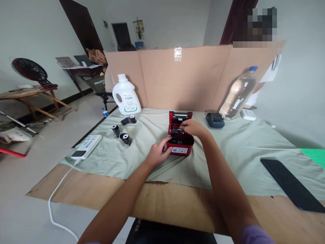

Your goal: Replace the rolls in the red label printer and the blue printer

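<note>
Red device (pixel 179 149) sits on the cloth (pixel 236 166) over the worktop (pixel 172 201), straight ahead of me, lid (pixel 180 115) raised. My left grip (pixel 157 153) is closed on its near left corner; my right grip (pixel 194 129) is at a dark shiny piece (pixel 176 130) inside, can't tell if pinched. Looks light, stiff, smooth, maybe slippery; lid probably fragile. Best hold: low on both sides.

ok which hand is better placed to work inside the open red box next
Right hand, probably: it reaches into the red box from above, while the left hand touches the box's left side, seemingly steadying it.
</note>
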`<state>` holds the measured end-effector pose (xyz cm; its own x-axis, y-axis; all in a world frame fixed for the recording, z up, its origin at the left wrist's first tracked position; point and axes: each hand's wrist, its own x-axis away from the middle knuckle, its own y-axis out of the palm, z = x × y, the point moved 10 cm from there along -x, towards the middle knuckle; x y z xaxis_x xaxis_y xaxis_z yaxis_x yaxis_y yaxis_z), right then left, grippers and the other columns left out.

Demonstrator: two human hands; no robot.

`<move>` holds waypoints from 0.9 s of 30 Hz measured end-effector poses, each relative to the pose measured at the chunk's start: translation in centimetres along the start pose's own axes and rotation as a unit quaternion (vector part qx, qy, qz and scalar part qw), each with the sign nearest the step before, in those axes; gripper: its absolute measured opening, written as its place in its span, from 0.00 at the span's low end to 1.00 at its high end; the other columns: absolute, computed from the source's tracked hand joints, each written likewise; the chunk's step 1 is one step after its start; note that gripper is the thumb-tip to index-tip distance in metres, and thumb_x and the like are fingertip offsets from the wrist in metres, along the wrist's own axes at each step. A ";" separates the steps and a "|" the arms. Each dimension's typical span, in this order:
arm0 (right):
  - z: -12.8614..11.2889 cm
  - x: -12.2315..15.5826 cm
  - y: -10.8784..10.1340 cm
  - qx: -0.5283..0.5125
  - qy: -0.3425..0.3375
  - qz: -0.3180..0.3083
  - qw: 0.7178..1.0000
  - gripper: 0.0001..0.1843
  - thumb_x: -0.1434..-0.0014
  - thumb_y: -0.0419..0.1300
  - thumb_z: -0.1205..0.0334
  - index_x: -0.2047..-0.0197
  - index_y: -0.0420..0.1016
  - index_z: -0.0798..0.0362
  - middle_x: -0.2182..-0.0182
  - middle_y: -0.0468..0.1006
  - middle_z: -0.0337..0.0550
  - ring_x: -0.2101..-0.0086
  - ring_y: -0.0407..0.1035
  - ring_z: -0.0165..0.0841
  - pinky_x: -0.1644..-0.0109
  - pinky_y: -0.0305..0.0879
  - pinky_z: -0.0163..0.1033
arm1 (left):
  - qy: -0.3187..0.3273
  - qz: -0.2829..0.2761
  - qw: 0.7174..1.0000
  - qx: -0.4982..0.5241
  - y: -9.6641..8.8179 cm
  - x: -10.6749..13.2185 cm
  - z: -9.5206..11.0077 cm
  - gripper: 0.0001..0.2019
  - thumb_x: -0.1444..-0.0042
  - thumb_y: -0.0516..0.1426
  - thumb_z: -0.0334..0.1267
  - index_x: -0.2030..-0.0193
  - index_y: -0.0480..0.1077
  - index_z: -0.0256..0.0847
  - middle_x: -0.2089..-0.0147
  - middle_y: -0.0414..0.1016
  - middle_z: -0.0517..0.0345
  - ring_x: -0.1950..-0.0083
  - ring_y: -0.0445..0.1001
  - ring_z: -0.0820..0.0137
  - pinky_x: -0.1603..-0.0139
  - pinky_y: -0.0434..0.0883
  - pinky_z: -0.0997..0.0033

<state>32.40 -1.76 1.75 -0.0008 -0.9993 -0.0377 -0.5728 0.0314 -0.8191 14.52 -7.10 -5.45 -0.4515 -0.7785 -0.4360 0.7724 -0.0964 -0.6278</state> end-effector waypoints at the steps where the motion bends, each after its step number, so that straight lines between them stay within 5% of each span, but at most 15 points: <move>1: 0.4 -0.1 0.2 0.046 0.015 0.003 0.999 0.10 0.42 0.60 0.61 0.63 0.83 0.49 0.59 0.83 0.47 0.54 0.73 0.47 0.43 0.60 0.54 | -0.002 0.013 1.000 0.004 -0.2 0.0 0.0 0.21 0.36 0.54 0.43 0.38 0.65 0.43 0.72 0.64 0.66 0.71 0.66 0.74 0.65 0.65 0.74; 9: 0.5 -0.6 2.6 0.173 0.023 -0.032 0.984 0.16 0.35 0.53 0.61 0.53 0.81 0.47 0.51 0.81 0.50 0.41 0.61 0.52 0.38 0.50 0.63 | -0.014 0.049 0.998 0.037 -0.8 0.2 -0.1 0.21 0.37 0.54 0.42 0.38 0.64 0.41 0.73 0.59 0.67 0.71 0.62 0.74 0.64 0.64 0.74; 13: 0.7 -0.6 2.6 0.180 0.032 -0.040 0.982 0.16 0.35 0.53 0.61 0.50 0.81 0.48 0.48 0.80 0.51 0.39 0.58 0.53 0.37 0.48 0.64 | 0.002 0.062 0.997 0.042 -2.0 -1.7 1.1 0.23 0.38 0.56 0.44 0.38 0.65 0.41 0.69 0.63 0.64 0.68 0.65 0.72 0.61 0.66 0.72; 16: 1.2 -0.5 1.5 0.119 0.029 -0.039 0.992 0.15 0.36 0.56 0.61 0.52 0.82 0.46 0.49 0.81 0.47 0.42 0.63 0.51 0.37 0.52 0.59 | 0.024 -0.002 1.000 0.019 -2.8 -5.0 3.0 0.19 0.40 0.58 0.47 0.45 0.73 0.44 0.64 0.69 0.59 0.63 0.69 0.69 0.58 0.68 0.70; 20: 2.9 -0.1 -1.1 -0.039 0.012 -0.049 0.998 0.13 0.40 0.59 0.55 0.65 0.83 0.51 0.61 0.84 0.44 0.56 0.73 0.42 0.48 0.65 0.43 | 0.054 -0.187 0.980 -0.045 -1.4 -9.0 5.3 0.12 0.45 0.62 0.46 0.57 0.80 0.46 0.59 0.76 0.57 0.60 0.74 0.66 0.57 0.68 0.69; 23: 5.0 0.2 -4.1 -0.096 0.037 0.022 0.994 0.17 0.40 0.58 0.52 0.67 0.81 0.55 0.64 0.82 0.47 0.61 0.73 0.39 0.54 0.67 0.41 | 0.054 -0.247 0.964 -0.085 -0.6 -10.4 5.8 0.08 0.46 0.61 0.40 0.61 0.81 0.46 0.60 0.80 0.59 0.61 0.75 0.66 0.60 0.67 0.70; 27: 5.8 0.2 -6.4 -0.197 0.008 0.178 0.964 0.21 0.40 0.56 0.48 0.53 0.77 0.54 0.52 0.80 0.49 0.56 0.72 0.38 0.54 0.67 0.40 | 0.049 -0.205 0.972 -0.100 -0.5 -10.8 6.1 0.08 0.46 0.59 0.35 0.64 0.81 0.47 0.63 0.82 0.59 0.64 0.75 0.65 0.64 0.65 0.68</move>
<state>40.84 -2.08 3.70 -0.2657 -0.9268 -0.2655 -0.8004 0.3656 -0.4752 21.73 -2.37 3.50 -0.7508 -0.6365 -0.1765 0.4210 -0.2553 -0.8704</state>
